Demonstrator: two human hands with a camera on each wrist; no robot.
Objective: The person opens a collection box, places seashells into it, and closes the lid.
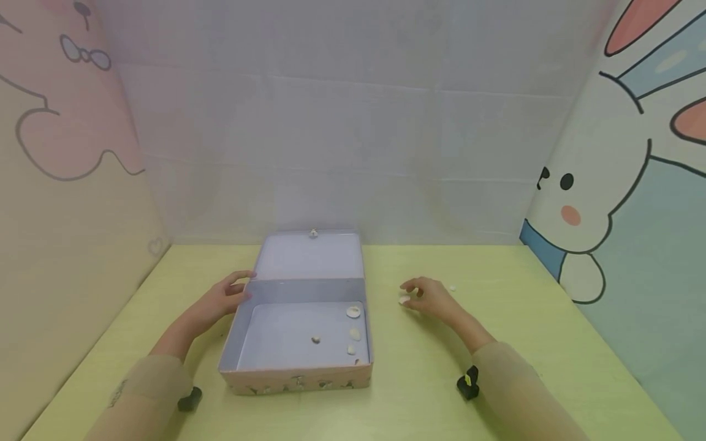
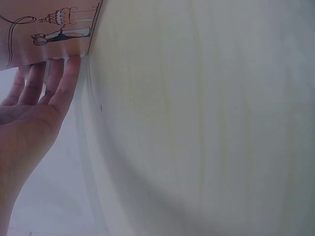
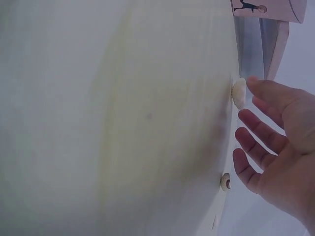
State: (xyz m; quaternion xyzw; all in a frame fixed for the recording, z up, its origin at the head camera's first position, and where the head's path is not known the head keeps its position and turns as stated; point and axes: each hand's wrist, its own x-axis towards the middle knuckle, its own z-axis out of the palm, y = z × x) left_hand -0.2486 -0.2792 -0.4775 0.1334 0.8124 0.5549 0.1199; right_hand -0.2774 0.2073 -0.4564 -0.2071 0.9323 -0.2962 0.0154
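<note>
A tin box [image 1: 298, 376] with a pale inside and a printed pink outside stands with its lid [image 1: 309, 256] tilted back. Several small seashells lie in it, most along the right side, with a curled shell [image 1: 316, 339] nearer the middle. My left hand [image 1: 223, 299] touches the box's back left corner with extended fingers; its fingertips meet the pink wall [image 2: 64, 42] in the left wrist view. To the right of the box, my right hand [image 1: 436, 299] is at a white ribbed seashell [image 3: 238, 93] on the table. Its thumb tip is at the shell's edge, the other fingers spread and loosely bent.
Behind the right hand lies another small shell [image 1: 453, 288], and the right wrist view shows a brown-and-white shell [image 3: 226, 182]. The light yellow table [image 1: 425, 392] is bounded by a pale back wall [image 1: 353, 153] and side panels with cartoon animals.
</note>
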